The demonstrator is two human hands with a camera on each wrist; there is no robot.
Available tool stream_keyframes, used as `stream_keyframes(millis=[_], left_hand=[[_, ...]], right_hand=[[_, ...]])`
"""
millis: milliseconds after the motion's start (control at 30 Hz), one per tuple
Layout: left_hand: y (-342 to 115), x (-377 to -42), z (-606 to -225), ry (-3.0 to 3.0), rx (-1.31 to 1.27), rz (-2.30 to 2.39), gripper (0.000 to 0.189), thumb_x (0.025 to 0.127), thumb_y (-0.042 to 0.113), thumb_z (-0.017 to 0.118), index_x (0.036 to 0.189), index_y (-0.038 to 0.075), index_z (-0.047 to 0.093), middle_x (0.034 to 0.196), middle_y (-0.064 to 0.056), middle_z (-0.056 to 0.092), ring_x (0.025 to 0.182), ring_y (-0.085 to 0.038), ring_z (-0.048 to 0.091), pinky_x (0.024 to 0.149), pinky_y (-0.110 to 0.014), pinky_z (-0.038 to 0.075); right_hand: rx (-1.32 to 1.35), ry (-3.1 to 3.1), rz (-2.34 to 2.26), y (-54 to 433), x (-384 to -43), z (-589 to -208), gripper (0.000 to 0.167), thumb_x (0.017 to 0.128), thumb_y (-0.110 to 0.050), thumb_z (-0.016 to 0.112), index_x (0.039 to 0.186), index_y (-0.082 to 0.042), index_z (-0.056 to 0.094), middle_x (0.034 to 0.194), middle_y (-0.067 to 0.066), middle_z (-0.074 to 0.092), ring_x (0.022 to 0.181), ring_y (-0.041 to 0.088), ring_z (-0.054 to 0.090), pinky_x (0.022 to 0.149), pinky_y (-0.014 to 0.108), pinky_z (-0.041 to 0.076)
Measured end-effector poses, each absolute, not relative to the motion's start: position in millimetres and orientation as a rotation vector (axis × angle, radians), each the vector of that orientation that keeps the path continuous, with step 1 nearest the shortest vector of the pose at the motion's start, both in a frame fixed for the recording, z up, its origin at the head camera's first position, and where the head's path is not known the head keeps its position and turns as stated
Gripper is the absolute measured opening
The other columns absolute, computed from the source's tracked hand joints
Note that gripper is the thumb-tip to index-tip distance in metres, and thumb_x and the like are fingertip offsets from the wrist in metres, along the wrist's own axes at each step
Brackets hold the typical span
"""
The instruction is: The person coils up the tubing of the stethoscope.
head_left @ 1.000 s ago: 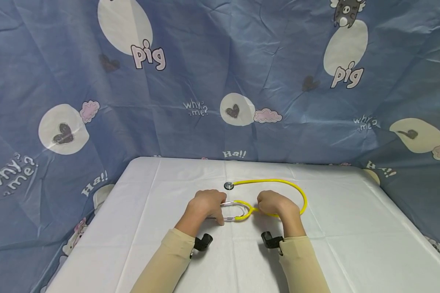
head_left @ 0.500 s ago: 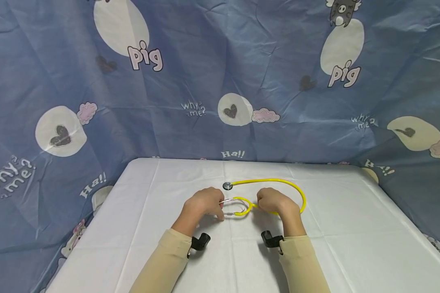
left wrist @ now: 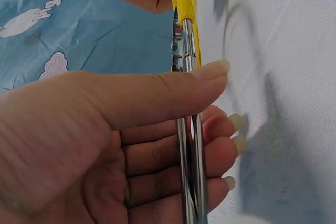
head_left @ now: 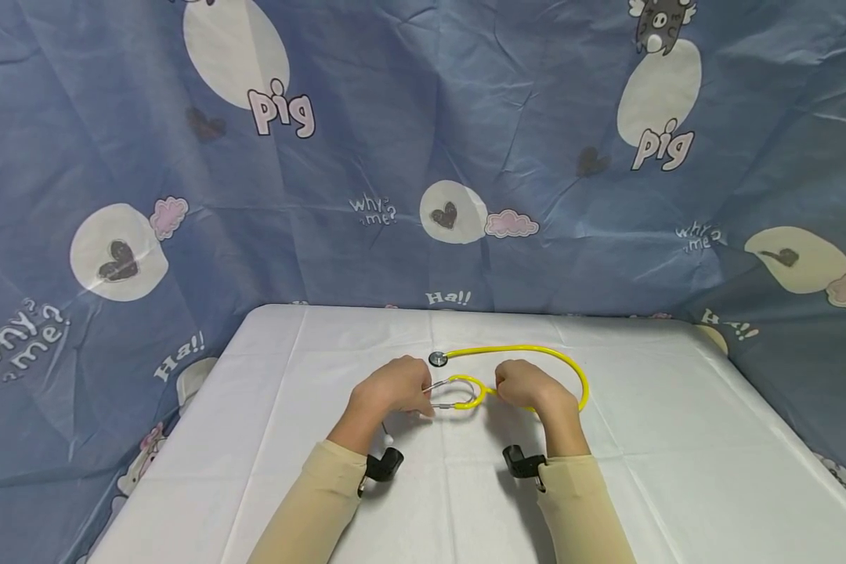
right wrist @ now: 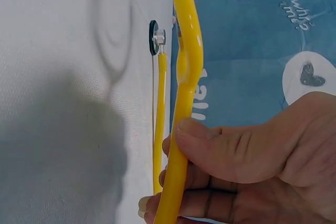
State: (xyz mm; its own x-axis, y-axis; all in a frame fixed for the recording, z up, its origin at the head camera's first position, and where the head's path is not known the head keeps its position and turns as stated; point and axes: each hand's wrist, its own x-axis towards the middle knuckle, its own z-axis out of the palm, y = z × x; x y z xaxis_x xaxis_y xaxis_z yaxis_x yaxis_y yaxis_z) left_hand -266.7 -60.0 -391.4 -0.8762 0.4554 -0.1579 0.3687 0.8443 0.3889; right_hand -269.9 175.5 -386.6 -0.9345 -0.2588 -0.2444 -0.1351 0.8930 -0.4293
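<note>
A stethoscope with yellow tubing [head_left: 522,347] spans both hands over the white table. My left hand [head_left: 395,385] grips its two metal ear tubes [left wrist: 198,156], thumb across one side and fingers curled behind. One white ear tip [head_left: 388,440] shows below the left wrist; the other is hidden. My right hand [head_left: 529,384] pinches the yellow tube [right wrist: 181,124] just past the fork, between thumb and curled fingers. From there the tube loops right and back to the round chest piece [head_left: 438,359], which lies on the cloth beyond the hands.
White cloth [head_left: 451,501] covers the table. Behind and beside it hangs a blue printed curtain [head_left: 366,258]. Small black wrist cameras [head_left: 385,464] are worn at both sleeves.
My left hand has shifted slightly away and left, and the two metal ear tubes have come closer together. The fork has risen a little in view; the right hand stays nearly in place.
</note>
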Motion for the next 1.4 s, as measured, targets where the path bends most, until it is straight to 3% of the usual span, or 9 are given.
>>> stream_keyframes(millis=[100, 167, 267, 367, 600, 867, 1033, 1267, 1400], left_hand=[[-61, -267, -390, 2.768, 0.656, 0.548, 0.025, 0.078, 0.024, 0.084, 0.061, 0.013, 0.069, 0.050, 0.006, 0.056, 0.051, -0.010, 0.045, 0.053, -0.025, 0.038], [-62, -267, -389, 2.765, 0.669, 0.565, 0.025, 0.080, 0.024, 0.083, 0.063, 0.012, 0.070, 0.051, 0.004, 0.058, 0.051, -0.010, 0.045, 0.055, -0.025, 0.039], [-63, -267, -387, 2.759, 0.675, 0.586, 0.025, 0.082, 0.026, 0.081, 0.066, 0.011, 0.071, 0.052, 0.004, 0.059, 0.052, -0.009, 0.047, 0.059, -0.025, 0.041], [-64, -268, -385, 2.761, 0.676, 0.609, 0.024, 0.084, 0.028, 0.079, 0.069, 0.011, 0.072, 0.054, 0.003, 0.060, 0.053, -0.009, 0.049, 0.061, -0.026, 0.043], [-61, -271, -385, 2.768, 0.697, 0.667, 0.021, 0.088, 0.029, 0.076, 0.080, 0.009, 0.075, 0.062, 0.003, 0.063, 0.055, -0.009, 0.050, 0.057, -0.025, 0.042], [-58, -273, -385, 2.792, 0.717, 0.737, 0.022, 0.091, 0.029, 0.072, 0.084, 0.009, 0.074, 0.067, 0.005, 0.058, 0.058, -0.009, 0.044, 0.057, -0.026, 0.037], [-58, -276, -385, 2.840, 0.740, 0.761, 0.018, 0.092, 0.031, 0.071, 0.085, 0.015, 0.075, 0.069, 0.006, 0.062, 0.060, -0.010, 0.046, 0.057, -0.026, 0.038], [-59, -275, -385, 2.897, 0.764, 0.795, 0.031, 0.093, 0.035, 0.069, 0.068, 0.020, 0.061, 0.058, 0.009, 0.040, 0.055, -0.008, 0.035, 0.053, -0.025, 0.029], [-59, -275, -385, 2.909, 0.767, 0.848, 0.030, 0.094, 0.034, 0.068, 0.068, 0.020, 0.061, 0.057, 0.007, 0.037, 0.053, -0.009, 0.032, 0.052, -0.025, 0.027]], right_hand=[[-0.295, 2.764, -0.603, 176, -271, -387, 0.029, 0.082, 0.002, 0.046, 0.061, -0.016, 0.037, 0.060, -0.001, 0.030, 0.056, 0.015, 0.025, 0.056, 0.028, 0.024], [-0.295, 2.764, -0.615, 177, -272, -388, 0.024, 0.083, 0.002, 0.046, 0.064, -0.014, 0.045, 0.061, 0.000, 0.036, 0.056, 0.015, 0.030, 0.056, 0.028, 0.028], [-0.282, 2.757, -0.631, 177, -273, -387, 0.017, 0.086, 0.000, 0.047, 0.079, -0.007, 0.060, 0.071, 0.003, 0.052, 0.061, 0.017, 0.044, 0.058, 0.028, 0.036], [-0.275, 2.762, -0.650, 178, -274, -387, 0.018, 0.087, 0.000, 0.049, 0.092, -0.004, 0.066, 0.080, 0.007, 0.060, 0.067, 0.019, 0.052, 0.061, 0.029, 0.040], [-0.316, 2.833, -0.705, 181, -278, -388, 0.015, 0.083, 0.001, 0.049, 0.072, -0.009, 0.052, 0.067, 0.002, 0.042, 0.060, 0.015, 0.036, 0.057, 0.028, 0.030], [-0.303, 2.864, -0.742, 183, -280, -390, 0.010, 0.090, -0.005, 0.056, 0.086, -0.005, 0.064, 0.083, 0.006, 0.058, 0.072, 0.019, 0.049, 0.063, 0.031, 0.039], [-0.327, 2.875, -0.758, 182, -280, -391, 0.016, 0.092, -0.008, 0.055, 0.077, -0.008, 0.056, 0.072, 0.003, 0.044, 0.066, 0.017, 0.040, 0.060, 0.030, 0.033], [-0.375, 2.910, -0.802, 180, -281, -389, 0.018, 0.090, -0.009, 0.060, 0.072, -0.009, 0.054, 0.068, 0.001, 0.038, 0.063, 0.016, 0.036, 0.058, 0.029, 0.030], [-0.381, 2.921, -0.812, 179, -283, -388, 0.020, 0.090, -0.009, 0.060, 0.071, -0.010, 0.055, 0.067, 0.000, 0.041, 0.063, 0.015, 0.039, 0.058, 0.028, 0.032]])
